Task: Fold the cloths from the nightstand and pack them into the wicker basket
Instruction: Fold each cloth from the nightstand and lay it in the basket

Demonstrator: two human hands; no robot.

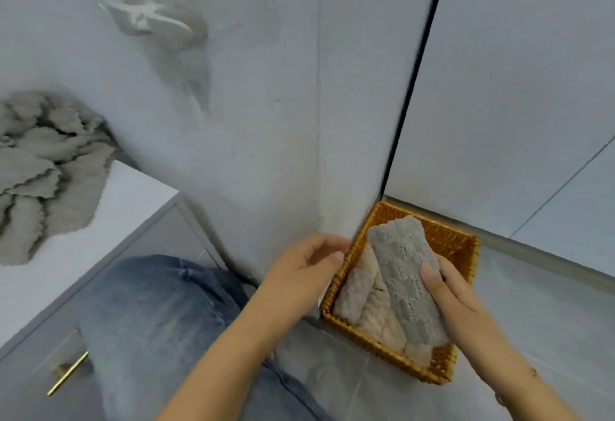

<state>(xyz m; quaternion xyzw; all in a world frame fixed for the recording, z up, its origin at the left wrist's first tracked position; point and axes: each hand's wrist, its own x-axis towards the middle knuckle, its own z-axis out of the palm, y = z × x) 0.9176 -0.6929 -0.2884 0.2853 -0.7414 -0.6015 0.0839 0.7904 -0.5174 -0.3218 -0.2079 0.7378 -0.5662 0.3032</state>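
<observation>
Pale walls meet behind a wicker basket (462, 244) at 5 o'clock. Right hand (449, 287) pinches a folded grey cloth (404, 280) onto 2 beige ones; left hand (309, 261), loosely curled, steadies the rim. Unfolded cloths (43, 174) wait at 9 o'clock on the nightstand (133, 194). Released carelessly, the fold may spring open.

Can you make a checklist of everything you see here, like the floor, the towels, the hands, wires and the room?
Surface: grey tiled floor; white nightstand top at left.
Job's things: wicker basket on the floor in the corner; folded grey cloth lying over beige folded cloths inside; unfolded cloths heaped on the nightstand.
Clutter: nothing seen.
Hands: right hand grips the grey cloth; left hand at the basket's rim, holding nothing.
Cables: nothing seen.
Surroundings: grey wall, white wall hook, gold drawer handle, jeans-clad knee.
</observation>
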